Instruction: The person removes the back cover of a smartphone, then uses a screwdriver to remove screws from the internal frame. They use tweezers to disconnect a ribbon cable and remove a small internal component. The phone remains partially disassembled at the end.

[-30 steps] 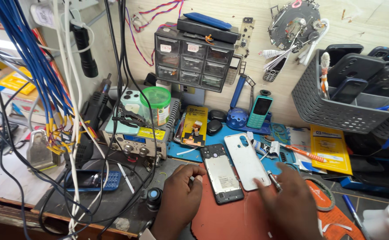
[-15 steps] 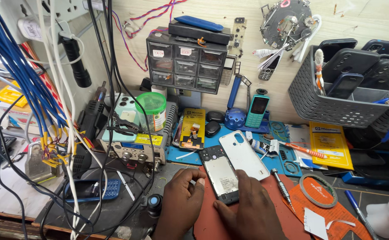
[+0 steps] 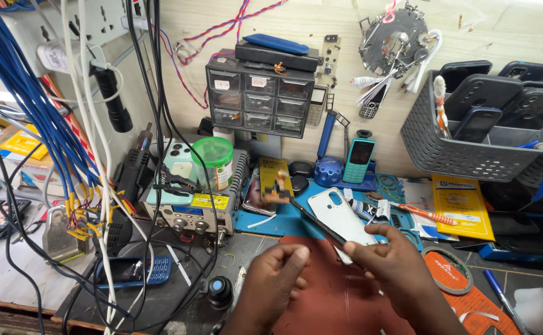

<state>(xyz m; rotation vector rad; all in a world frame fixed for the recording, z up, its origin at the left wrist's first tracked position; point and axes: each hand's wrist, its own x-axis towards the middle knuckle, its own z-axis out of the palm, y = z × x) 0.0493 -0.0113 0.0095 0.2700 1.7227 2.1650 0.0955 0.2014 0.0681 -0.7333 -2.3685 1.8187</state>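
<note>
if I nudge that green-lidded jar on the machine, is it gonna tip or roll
The jar stands upright, perched on the machine among cables, so a push would likely tip it. It looks like round plastic, probably light, so it could roll once down.

Place: a phone repair workshop, a crowded bench against a wall.
Wall: a small parts drawer cabinet (image 3: 260, 101) and hung tools and spare pieces (image 3: 395, 43).
Bench: a soldering station (image 3: 191, 208) with knobs, and a reddish work mat (image 3: 340, 298).
Stock: a grey basket (image 3: 464, 149) packed with phones and cases, plus a teal keypad phone (image 3: 359, 160) standing upright.
Wiring: bundles of blue cables (image 3: 29, 93) spilling down the left side.
</note>
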